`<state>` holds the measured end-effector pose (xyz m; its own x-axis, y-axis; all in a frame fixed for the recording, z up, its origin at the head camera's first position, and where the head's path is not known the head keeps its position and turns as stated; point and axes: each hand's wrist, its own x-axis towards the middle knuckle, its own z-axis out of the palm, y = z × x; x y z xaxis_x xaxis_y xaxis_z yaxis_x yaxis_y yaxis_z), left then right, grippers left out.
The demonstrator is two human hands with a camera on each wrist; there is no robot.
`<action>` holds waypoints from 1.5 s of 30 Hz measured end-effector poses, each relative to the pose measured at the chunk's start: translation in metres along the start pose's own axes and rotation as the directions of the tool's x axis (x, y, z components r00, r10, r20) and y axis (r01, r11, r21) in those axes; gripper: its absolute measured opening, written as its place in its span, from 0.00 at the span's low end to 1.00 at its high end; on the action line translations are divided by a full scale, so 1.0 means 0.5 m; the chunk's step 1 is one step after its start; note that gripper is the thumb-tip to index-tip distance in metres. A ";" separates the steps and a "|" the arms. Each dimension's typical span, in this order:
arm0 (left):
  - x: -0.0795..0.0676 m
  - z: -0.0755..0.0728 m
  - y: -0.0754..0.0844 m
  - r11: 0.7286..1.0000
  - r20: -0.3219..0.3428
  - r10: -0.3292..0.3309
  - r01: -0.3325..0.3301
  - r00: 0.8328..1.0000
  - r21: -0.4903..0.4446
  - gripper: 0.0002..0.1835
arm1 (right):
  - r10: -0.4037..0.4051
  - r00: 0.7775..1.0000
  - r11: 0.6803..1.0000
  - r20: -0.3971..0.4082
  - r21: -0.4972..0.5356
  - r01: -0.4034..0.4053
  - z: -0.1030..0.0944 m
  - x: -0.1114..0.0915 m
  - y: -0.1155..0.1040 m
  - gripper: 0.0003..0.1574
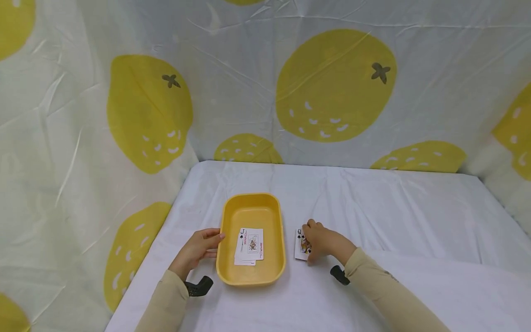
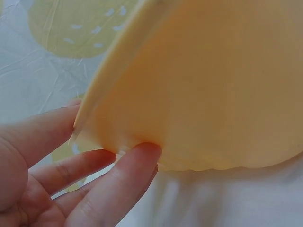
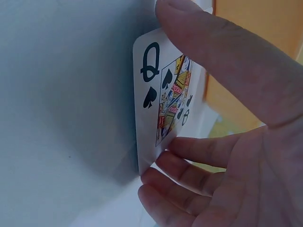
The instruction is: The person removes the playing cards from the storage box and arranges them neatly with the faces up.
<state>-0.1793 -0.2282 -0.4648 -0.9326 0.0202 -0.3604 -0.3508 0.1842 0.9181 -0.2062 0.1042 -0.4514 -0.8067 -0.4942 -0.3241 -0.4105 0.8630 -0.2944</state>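
The left hand (image 1: 200, 248) is gripping the tray (image 1: 253, 215) at its left side: one fingertip is reaching over the rim while others are lying against the outer wall, probably to keep so light a thing from sliding. The tray is standing on the white-covered counter (image 1: 386, 216), between the two hands.

The right hand (image 1: 328, 241) is working just beyond the tray's right side. Its fingers are grasping the queen (image 1: 304, 250) by the edges, thumb to one side and the other fingers across from it, most likely because a thin card is offering little else to hold. The queen is facing up beside the tray; whether more cards are hiding beneath it, I cannot tell.

Inside the tray, the joker (image 1: 255, 246) is lying face up, partly covering the jack (image 1: 240, 240), and further white edges are showing below. These are overlapping unevenly, perhaps from being laid down loosely.

Behind, a lemon-print sheet (image 1: 232, 92) is hanging.
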 end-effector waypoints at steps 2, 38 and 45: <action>-0.007 0.000 0.007 1.000 0.010 0.003 -0.003 1.000 -0.003 0.22 | -0.006 1.000 1.000 -0.013 0.002 0.006 0.006 0.000 0.001 0.48; 0.005 -0.006 -0.005 1.000 0.027 0.002 -0.002 1.000 -0.015 0.21 | -0.190 0.951 0.970 -0.243 -0.194 0.145 -0.091 0.033 -0.100 0.51; 0.004 -0.004 -0.007 1.000 0.035 0.012 -0.011 0.999 -0.028 0.22 | -0.284 0.930 0.943 -0.231 -0.242 0.228 -0.100 0.057 -0.171 0.50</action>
<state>-0.1801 -0.2307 -0.4682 -0.9331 0.0572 -0.3551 -0.3429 0.1564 0.9263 -0.2152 0.0218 -0.3906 -0.7322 -0.6810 -0.0097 -0.6739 0.7265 -0.1343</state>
